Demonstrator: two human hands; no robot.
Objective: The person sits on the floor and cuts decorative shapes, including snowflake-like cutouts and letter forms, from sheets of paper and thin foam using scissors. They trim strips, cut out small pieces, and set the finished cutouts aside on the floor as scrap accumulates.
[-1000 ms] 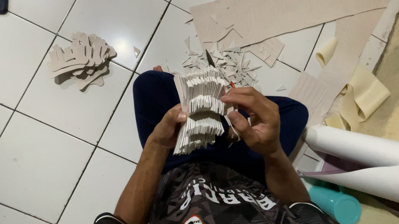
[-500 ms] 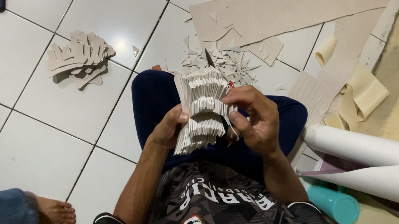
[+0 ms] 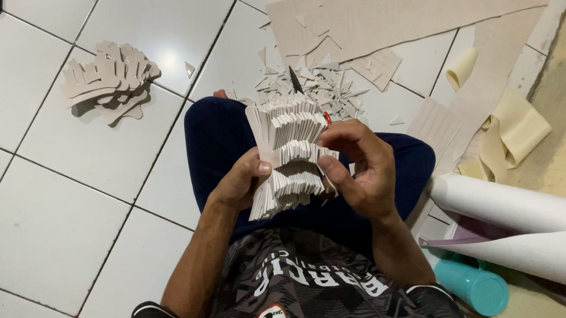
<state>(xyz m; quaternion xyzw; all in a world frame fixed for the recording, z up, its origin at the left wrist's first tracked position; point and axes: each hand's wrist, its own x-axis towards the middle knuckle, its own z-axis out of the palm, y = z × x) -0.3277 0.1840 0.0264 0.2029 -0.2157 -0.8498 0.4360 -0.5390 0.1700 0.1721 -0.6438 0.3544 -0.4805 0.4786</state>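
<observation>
**Stack of cut pieces gripped over the lap**

Thick stack of beige cut pieces held upright above the knees, fanned at the top. Left hand closed on its left edge, thumb pressed on the front. Right hand curled around the right edge, fingers wrapped behind. Beyond, scraps on the tiled floor; another pile of cut pieces farther left; white rolls at right.

The stack is sitting between the left hand and right hand, above the lap. Beyond the stack, scraps are lying on the floor. Left of the stack, a pile is resting. Right of the stack, rolls are lying, a bottle beneath them.
</observation>
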